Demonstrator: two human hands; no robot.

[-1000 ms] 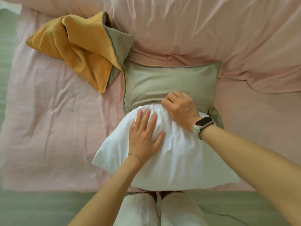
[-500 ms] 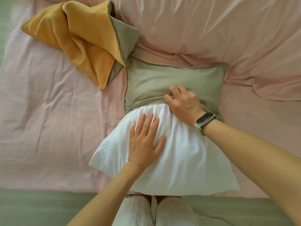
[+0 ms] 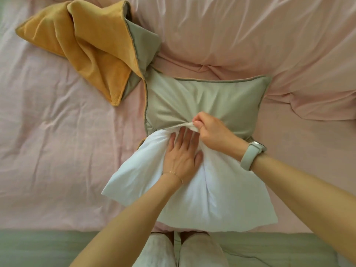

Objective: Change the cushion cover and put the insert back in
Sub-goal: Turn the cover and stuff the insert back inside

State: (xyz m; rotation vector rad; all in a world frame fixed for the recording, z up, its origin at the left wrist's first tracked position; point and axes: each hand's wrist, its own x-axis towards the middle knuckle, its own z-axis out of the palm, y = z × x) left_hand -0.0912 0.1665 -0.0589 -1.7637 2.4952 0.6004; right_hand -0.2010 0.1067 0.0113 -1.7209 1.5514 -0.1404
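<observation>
We are midway: the white insert lies on the bed, only its top inside the grey cover. Our right hand pinches the cover's edge; our left hand presses flat, pushing it in. The orange cover lies aside.

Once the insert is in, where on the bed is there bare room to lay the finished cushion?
Bare pink sheet lies left of the grey cover, below the orange cover. A smaller patch sits right of the grey cover. The middle is crowded by the white insert and both hands.

Rumpled pink bedsheet, green floor
</observation>
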